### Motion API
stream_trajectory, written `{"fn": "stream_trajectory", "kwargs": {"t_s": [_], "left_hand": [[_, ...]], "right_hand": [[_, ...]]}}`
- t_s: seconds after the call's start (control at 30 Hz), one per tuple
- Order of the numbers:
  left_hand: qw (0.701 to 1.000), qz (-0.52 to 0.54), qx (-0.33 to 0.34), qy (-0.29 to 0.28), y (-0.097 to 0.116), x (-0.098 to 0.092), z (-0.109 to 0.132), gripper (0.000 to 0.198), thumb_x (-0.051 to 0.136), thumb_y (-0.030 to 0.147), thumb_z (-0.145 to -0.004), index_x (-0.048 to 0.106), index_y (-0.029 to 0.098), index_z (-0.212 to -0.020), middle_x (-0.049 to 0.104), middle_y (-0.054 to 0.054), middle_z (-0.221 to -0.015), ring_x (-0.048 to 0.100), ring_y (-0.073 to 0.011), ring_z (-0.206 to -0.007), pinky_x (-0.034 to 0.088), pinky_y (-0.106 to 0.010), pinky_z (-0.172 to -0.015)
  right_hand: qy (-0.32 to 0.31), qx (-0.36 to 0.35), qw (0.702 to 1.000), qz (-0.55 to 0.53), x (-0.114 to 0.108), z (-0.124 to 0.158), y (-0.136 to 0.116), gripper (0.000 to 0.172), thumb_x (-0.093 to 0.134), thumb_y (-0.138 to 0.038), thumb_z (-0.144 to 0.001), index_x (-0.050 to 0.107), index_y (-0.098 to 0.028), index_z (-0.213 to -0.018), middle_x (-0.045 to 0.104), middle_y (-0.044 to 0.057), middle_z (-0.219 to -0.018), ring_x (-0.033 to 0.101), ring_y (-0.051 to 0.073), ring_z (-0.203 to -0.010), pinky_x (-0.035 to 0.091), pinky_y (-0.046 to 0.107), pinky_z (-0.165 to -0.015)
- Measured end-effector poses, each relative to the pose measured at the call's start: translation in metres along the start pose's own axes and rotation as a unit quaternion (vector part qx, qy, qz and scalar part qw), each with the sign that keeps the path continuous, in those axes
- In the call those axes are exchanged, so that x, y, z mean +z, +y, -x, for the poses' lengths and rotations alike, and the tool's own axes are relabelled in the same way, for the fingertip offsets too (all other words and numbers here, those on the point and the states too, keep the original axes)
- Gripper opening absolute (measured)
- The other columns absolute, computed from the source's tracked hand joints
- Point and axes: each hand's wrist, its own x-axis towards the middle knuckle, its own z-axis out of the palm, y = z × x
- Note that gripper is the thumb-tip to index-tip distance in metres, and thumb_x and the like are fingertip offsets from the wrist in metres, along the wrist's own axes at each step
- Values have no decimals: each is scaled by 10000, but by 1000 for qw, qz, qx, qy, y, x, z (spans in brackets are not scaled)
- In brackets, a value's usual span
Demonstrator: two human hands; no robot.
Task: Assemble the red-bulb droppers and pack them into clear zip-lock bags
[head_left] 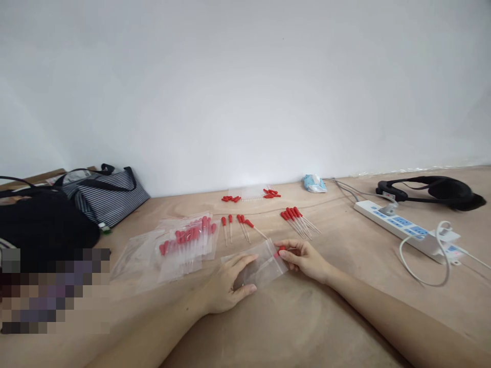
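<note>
A clear zip bag [264,273] lies on the wooden table between my hands. My left hand [228,281] rests over its left part, thumb and fingers apart. At the bag's right-hand opening, my right hand [303,260] pinches the red bulb of a dropper [282,250]; its tube points into the bag. Just beyond are loose red-bulbed droppers [224,230], one of them slanting toward the bag [256,229]. A fanned group of several droppers [299,221] lies farther right. To the left, overlapping filled zip bags [184,245] hold more droppers.
Near the wall are two clusters of red bulbs [230,199] with glass tubes [252,197] between them. A blue mask [315,183], a white power strip [406,230] with cables and a black strapped device [433,191] stand right. A striped bag [111,197] and black bag [42,220] sit left.
</note>
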Motion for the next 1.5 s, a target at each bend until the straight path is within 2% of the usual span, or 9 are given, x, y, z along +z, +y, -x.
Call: {"fn": "stream_trajectory", "kwargs": {"t_s": [0.13, 0.33, 0.63, 0.87, 1.07, 1.13, 1.27, 1.37, 1.5], "left_hand": [[1000, 7, 5, -4, 1, 0, 0, 492, 504, 281, -789, 347, 257, -1254, 504, -58, -1196, 496, -221, -1048, 407, -363, -878], [1000, 6, -4, -1, 4, 1, -1, 481, 514, 284, -790, 363, 256, -1246, 512, -52, -1202, 491, -217, -1065, 395, -363, -897], [999, -8, -16, -40, -1, -10, 4, 484, 508, 369, -797, 385, 244, -1248, 446, -69, -1283, 428, -233, -1150, 352, -395, -951], [1000, 5, -6, -4, -11, -16, 17, 302, 510, 312, -808, 552, 236, -1097, 592, -41, -1101, 536, -196, -1004, 416, -345, -877], [998, 16, 29, 46, -17, -9, 15, 215, 474, 244, -835, 622, 199, -985, 650, -41, -841, 574, -155, -774, 468, -283, -705], [998, 3, 50, 34, -17, -10, 14, 222, 488, 233, -825, 619, 213, -1002, 635, -52, -948, 552, -180, -902, 449, -320, -796], [999, -12, 36, -20, -14, -12, 14, 333, 468, 234, -831, 527, 245, -1159, 469, -50, -1269, 376, -219, -1195, 319, -402, -984], [999, -12, 15, -49, -13, -12, 14, 364, 456, 268, -843, 486, 238, -1205, 452, -57, -1290, 393, -207, -1194, 288, -412, -1008], [997, -9, 20, -72, -16, -14, 14, 343, 451, 328, -852, 520, 237, -1175, 439, -66, -1297, 360, -211, -1220, 271, -415, -1017]], "right_hand": [[-18, -10, 1000, 20, 1, 1, -1, 416, 735, -430, -518, 521, -183, -776, 590, -27, -725, 374, 16, -379, 273, 162, -348], [-100, 22, 993, 53, 3, -1, 0, 355, 704, -431, -572, 487, -180, -700, 495, -84, -468, 358, 30, -330, 239, 156, -334], [-150, 11, 989, -13, -10, -8, 0, 355, 742, -379, -530, 488, -163, -651, 568, -51, -565, 512, 65, -506, 386, 200, -517], [-146, -45, 984, 87, -25, -13, 3, 298, 716, -408, -574, 582, -143, -592, 538, -19, -624, 488, 78, -558, 390, 214, -542], [-217, -128, 947, 200, -30, -11, -2, 233, 602, -379, -719, 677, -159, -705, 537, 28, -780, 503, 115, -724, 402, 242, -667], [-191, -111, 953, 206, -37, -16, -5, 222, 577, -363, -732, 664, -160, -728, 560, 30, -784, 515, 118, -700, 411, 247, -649], [-7, -77, 952, 295, -35, -45, -16, 166, 556, -310, -723, 607, -154, -697, 571, 7, -652, 497, 106, -577, 390, 226, -545], [52, -56, 914, 397, -11, -73, -24, 97, 585, -235, -683, 574, -155, -737, 599, 11, -711, 530, 110, -635, 397, 213, -591], [74, -18, 903, 423, 30, -105, -24, 344, 661, -217, -600, 537, -134, -910, 618, 63, -778, 561, 164, -684, 401, 242, -586]]}}
